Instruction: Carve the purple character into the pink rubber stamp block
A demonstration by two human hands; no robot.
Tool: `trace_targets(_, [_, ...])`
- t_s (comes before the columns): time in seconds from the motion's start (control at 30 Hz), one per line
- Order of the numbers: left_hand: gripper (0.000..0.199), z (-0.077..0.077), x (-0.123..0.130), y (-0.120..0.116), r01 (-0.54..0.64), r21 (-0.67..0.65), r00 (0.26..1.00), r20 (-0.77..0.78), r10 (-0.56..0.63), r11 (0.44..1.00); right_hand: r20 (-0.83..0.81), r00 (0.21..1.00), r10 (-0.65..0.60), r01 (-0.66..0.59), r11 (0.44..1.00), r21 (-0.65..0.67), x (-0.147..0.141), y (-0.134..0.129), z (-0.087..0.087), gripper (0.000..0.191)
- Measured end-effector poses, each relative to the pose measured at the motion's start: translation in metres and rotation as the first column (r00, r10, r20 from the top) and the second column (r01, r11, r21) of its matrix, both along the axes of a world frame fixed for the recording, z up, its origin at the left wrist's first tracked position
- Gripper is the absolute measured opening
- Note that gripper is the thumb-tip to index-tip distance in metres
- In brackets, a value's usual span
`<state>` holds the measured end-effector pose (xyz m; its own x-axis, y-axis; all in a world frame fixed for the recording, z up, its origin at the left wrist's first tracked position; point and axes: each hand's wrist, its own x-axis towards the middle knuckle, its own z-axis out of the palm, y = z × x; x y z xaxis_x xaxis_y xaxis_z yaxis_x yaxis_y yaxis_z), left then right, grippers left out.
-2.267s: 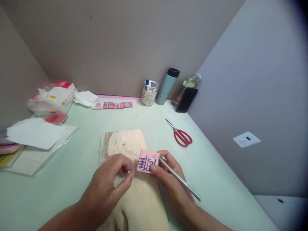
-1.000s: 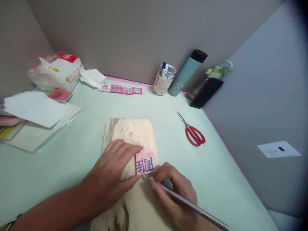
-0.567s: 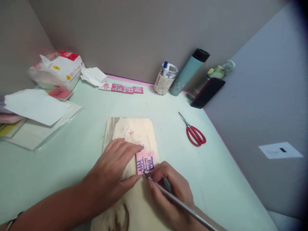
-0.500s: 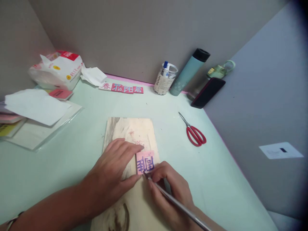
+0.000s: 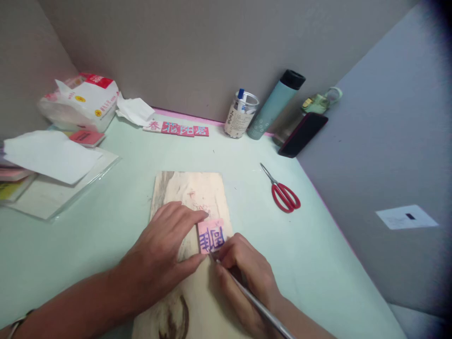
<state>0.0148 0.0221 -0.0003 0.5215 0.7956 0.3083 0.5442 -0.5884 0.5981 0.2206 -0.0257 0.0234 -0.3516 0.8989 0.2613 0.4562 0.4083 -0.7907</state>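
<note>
A small pink carving block (image 5: pixel 210 225) with purple character strokes lies on a worn wooden board (image 5: pixel 208 186). My left hand (image 5: pixel 162 247) steadies the block, its index finger at the upper left corner and its thumb at the lower left edge. Held like a pen in my right hand (image 5: pixel 249 273) is a slim metal carving knife (image 5: pixel 254 301). Its tip meets the lower edge of the block, close to my left thumb. My right fingers partly hide the block's right side and the knife's front end.
Red-handled scissors (image 5: pixel 285 195) lie right of the board. Behind stand a pen jar (image 5: pixel 237 120), a teal flask (image 5: pixel 273 108) and a phone (image 5: pixel 302 135) leaning on a bottle. Several carved blocks (image 5: pixel 180 129) form a row. Left are a tissue pack (image 5: pixel 90 103) and papers (image 5: pixel 52 155).
The whole view has shifted very slightly. Both hands keep their grips, and the knife tip stays at about the same spot on the block's lower edge.
</note>
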Motion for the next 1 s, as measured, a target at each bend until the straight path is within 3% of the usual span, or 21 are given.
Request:
trace_targets(0.47, [0.041,0.0003,-0.0004,0.0012,0.004,0.008,1.000,0.002,-0.004,1.000,-0.010,0.999,0.041,-0.041,0.999,0.030,0.0016,0.0039,0.0018,0.019])
trace_targets(0.77, [0.039,-0.0003,-0.0014,0.0013,0.001,0.014,1.000,0.014,-0.001,1.000,-0.010,1.000,-0.008,0.008,1.000,-0.021,0.0020,0.0000,0.0033,0.018])
trace_targets(1.0, [0.055,-0.0058,-0.0029,0.0036,0.012,0.052,1.000,0.001,-0.013,0.999,-0.065,0.996,-0.057,0.049,0.990,-0.130,0.0021,0.0021,0.0017,0.018])
